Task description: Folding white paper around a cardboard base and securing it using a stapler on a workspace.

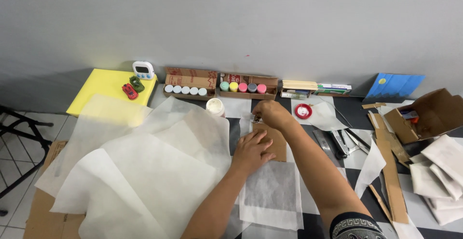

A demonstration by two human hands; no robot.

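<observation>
At the far left we note a yellow board (108, 88) against the wall, carrying a red toy car (129, 91), a green toy car (137, 84) and a small white timer (143, 69) at its back corner. Large white tissue sheets (144, 171) overlap across the left half of the table. Next along the wall we record an open brown carton of white-capped jars (185, 89), then a second carton of jars with green, yellow, pink, grey and pink caps (243, 87); both cartons bear red printing on their raised flaps. A white round tub (215, 107) stands just in front of them. At centre lies a flat brown cardboard piece (276, 140). The left hand (251, 151) lies open and flat, palm down, pressing on its near left portion. The right hand (270, 113) is curled at the piece's far edge, pinching a small metallic item (256, 119) too small to identify. A white paper rectangle (272, 193) lies just below the cardboard. Further right we find a red lid (303, 111), a stack of pale wooden sticks (300, 85), metal tools (340, 142), long cardboard strips (390, 171), a blue folder (394, 86) leaning on the wall, and an open brown box (427, 116).
</observation>
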